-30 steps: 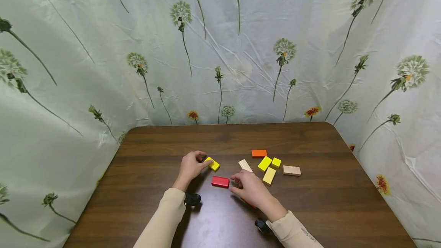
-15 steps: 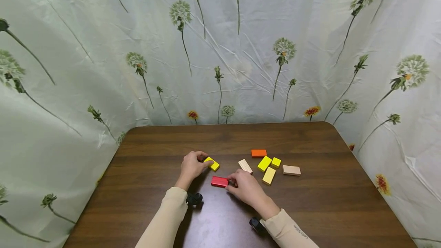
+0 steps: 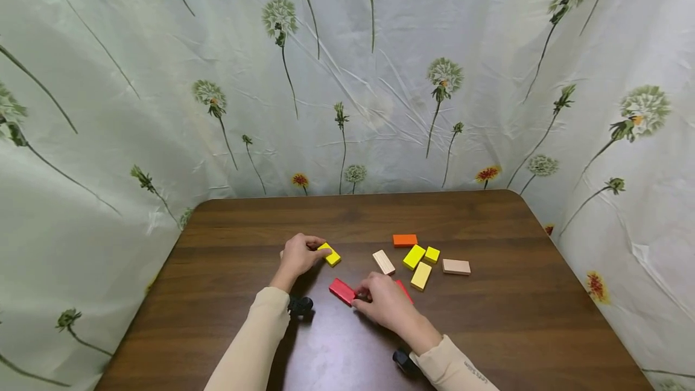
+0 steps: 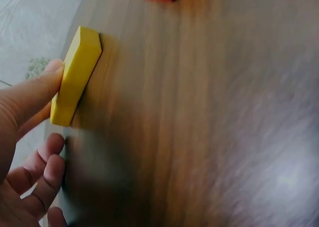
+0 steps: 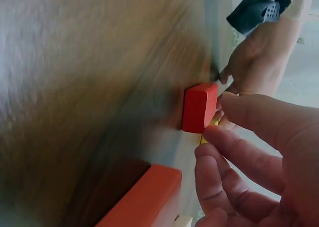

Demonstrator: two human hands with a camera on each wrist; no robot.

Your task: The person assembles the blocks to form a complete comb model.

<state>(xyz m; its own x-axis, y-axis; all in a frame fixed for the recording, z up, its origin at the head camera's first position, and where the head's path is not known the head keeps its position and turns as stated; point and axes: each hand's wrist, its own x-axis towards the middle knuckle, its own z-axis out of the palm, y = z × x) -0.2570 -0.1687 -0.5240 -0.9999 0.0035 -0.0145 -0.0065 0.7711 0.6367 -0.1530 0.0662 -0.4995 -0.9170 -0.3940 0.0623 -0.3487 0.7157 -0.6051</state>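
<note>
My left hand (image 3: 300, 255) pinches a yellow block (image 3: 329, 254) lying on the table; the left wrist view shows the thumb against one side of the yellow block (image 4: 77, 77), the other fingers loosely curled below. Nearer to me, my right hand (image 3: 384, 300) holds the right end of a red block (image 3: 341, 291) between thumb and forefinger. The right wrist view has these fingertips at the edge of that red block (image 5: 199, 107). A second red block (image 3: 405, 292) shows partly behind the right hand.
Right of the hands lie a pale wood block (image 3: 383, 262), an orange block (image 3: 405, 241), several yellow ones such as a small cube (image 3: 432, 254), and another pale block (image 3: 456, 267). The brown table (image 3: 228, 222) ends at a flowered curtain (image 3: 326, 77).
My right hand has moved left to the red block, which has turned so its right end points nearer to me. The left hand stays at the yellow block. The view shifts slightly.
</note>
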